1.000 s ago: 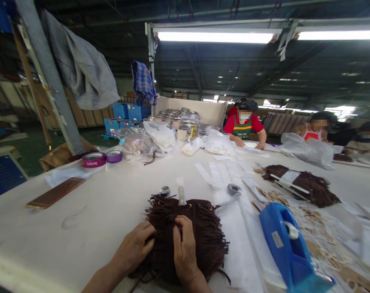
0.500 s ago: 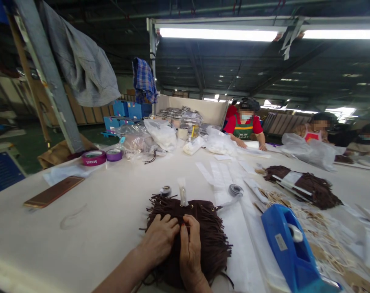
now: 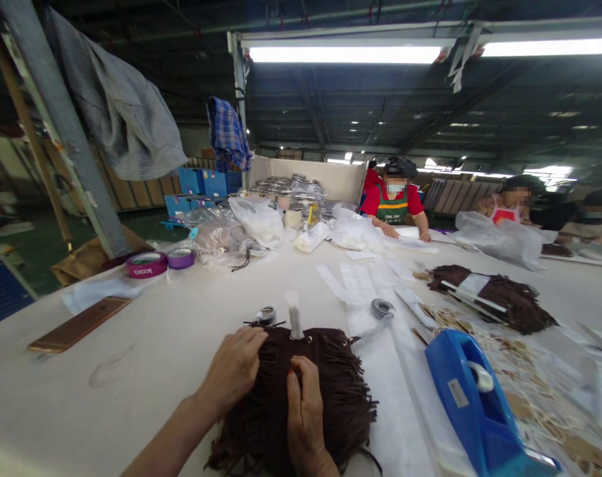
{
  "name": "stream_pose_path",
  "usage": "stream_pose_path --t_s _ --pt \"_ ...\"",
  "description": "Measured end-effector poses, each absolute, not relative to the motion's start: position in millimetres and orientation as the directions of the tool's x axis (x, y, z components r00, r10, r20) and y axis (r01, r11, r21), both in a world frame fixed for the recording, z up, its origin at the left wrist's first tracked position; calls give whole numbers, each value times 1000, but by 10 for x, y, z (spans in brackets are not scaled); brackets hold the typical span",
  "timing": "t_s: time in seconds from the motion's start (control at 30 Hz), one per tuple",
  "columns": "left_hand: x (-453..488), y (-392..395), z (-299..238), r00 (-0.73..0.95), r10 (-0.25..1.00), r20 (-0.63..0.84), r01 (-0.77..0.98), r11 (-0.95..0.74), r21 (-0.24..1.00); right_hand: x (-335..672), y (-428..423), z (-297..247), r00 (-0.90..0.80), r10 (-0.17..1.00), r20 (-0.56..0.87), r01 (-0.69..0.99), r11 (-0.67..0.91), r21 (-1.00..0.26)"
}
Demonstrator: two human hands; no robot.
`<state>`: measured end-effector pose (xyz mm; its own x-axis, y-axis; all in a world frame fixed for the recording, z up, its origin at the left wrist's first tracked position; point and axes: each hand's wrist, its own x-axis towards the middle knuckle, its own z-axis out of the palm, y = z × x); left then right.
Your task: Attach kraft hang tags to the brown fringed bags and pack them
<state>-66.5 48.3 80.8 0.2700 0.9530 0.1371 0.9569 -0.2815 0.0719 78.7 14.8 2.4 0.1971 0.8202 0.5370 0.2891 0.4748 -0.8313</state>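
Observation:
A dark brown fringed bag (image 3: 330, 391) lies flat on the table in front of me, with small metal eyelets along its upper edge. A narrow wrapped strip, whitish and clear, (image 3: 294, 317) stands up from that edge. My left hand (image 3: 236, 361) is at the bag's upper left corner, fingers bent and closed over the fringe strands. On the middle of the bag rests my right hand (image 3: 305, 411), its side against the material. Its thumb and fingers are curled together near the tips; anything between them is too small to make out.
A blue tape dispenser (image 3: 472, 404) stands close on the right, beside tangled cords and tags (image 3: 514, 371). Another brown fringed bundle (image 3: 489, 295) lies beyond. A phone (image 3: 79, 324) and tape rolls (image 3: 146, 265) are left. Across the table, a person in a green apron (image 3: 394, 207) works.
My left hand has moved left and up from the bag's middle to its upper left corner. The left fringe now spreads lower down. My right hand has stayed almost in place.

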Motion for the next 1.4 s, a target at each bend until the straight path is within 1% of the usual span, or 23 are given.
stream_pose_path --t_s 0.07,0.13,0.23,0.3,0.4,0.47,0.5,0.53,0.57,0.63,0.7,0.77,0.9,1.03,1.1,1.17,1.23,1.27,1.3,1.33,1.4 --pt "-469 628 717 374 917 139 911 -391 128 789 156 6 193 813 549 301 483 -822" --pt "-388 749 609 393 915 91 908 -402 120 789 163 -12 195 800 568 317 496 -808" --pt "-553 836 513 370 928 46 925 -372 76 788 166 -27 200 779 594 337 515 -788" --pt "-809 833 517 317 948 35 947 -318 43 785 163 -31 190 773 605 340 526 -779" --pt "-1207 790 598 137 990 26 991 -137 -5 774 156 -40 176 777 605 336 530 -779" --pt "-1338 779 666 19 998 53 1000 -18 -21 763 155 -48 178 784 595 334 520 -786" --pt "-1337 787 693 -5 997 78 1000 7 -14 760 156 -49 177 784 595 337 519 -785" --pt "-1291 806 713 4 994 106 1000 -4 3 757 159 -49 176 781 599 342 522 -781" --pt "-1204 836 722 46 990 130 998 -50 25 757 161 -46 172 775 608 348 529 -774" --pt "-951 916 706 190 969 156 977 -202 68 760 167 -34 165 758 631 360 549 -754" --pt "-686 998 658 316 938 144 940 -330 84 765 171 -19 173 745 645 368 558 -744" --pt "-505 1051 607 368 922 120 923 -378 71 765 173 -7 176 740 649 369 562 -741" --pt "-495 1053 603 356 930 95 934 -357 -5 758 175 -6 141 754 641 356 566 -744" --pt "-822 1007 689 334 940 68 940 -328 -93 756 175 -11 115 765 634 353 565 -746" --pt "-1060 980 721 251 967 36 961 -244 -129 759 171 1 119 762 637 357 566 -743" --pt "-1286 940 752 115 993 6 981 -113 -157 763 162 26 115 757 643 360 572 -737" --pt "-1417 867 787 6 1000 4 987 -5 -162 767 150 54 115 758 643 361 571 -737" --pt "-1424 814 802 -16 1000 15 988 18 -152 768 145 65 121 760 639 362 565 -741" --pt "-1387 749 811 -13 999 30 990 17 -137 769 140 73 126 765 632 363 557 -747" --pt "-1309 673 812 34 998 47 994 -29 -102 769 135 77 131 771 623 364 547 -754" --pt "-1076 511 780 226 972 71 974 -227 7 769 127 77 131 787 603 361 529 -768"
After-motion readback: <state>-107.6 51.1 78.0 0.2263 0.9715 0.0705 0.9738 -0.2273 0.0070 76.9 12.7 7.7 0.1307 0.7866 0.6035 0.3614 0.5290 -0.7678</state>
